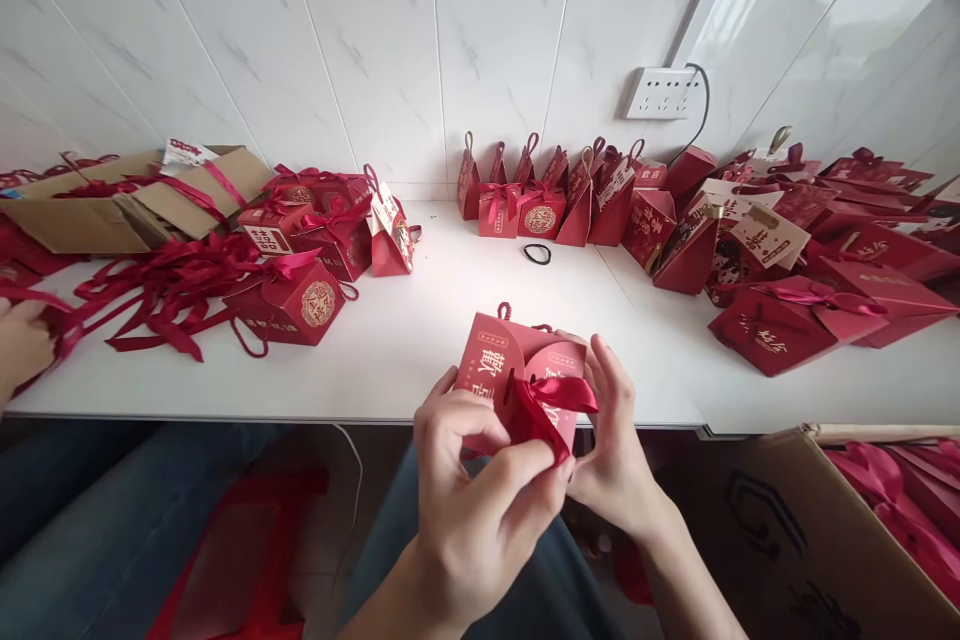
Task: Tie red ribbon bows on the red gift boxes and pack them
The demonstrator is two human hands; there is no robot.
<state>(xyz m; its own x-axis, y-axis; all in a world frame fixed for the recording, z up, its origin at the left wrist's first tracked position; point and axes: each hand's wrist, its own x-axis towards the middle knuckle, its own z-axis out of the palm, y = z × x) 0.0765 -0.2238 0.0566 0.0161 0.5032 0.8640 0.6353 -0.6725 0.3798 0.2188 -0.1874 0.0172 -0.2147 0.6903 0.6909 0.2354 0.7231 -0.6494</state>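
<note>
In front of me, at the table's near edge, is a small red gift box (484, 350) with gold lettering, its curved flaps folded in at the top. A red satin ribbon (559, 394) comes up through the middle of the box top and forms a loop. My left hand (476, 490) has its thumb and finger closed on the ribbon near the box's right front corner. Around the right side of the box curls my right hand (611, 440), its thumb close to the left fingertips. Twisted cord handles (504, 311) stick up at the box's far side.
Loose ribbons (172, 285) and finished boxes (296, 305) lie on the left, before an open carton (82, 210). Several boxes (540, 210) line the wall; more pile up (795, 320) at right. A black band (537, 253) lies between. Another person's hand (21, 340) shows at far left.
</note>
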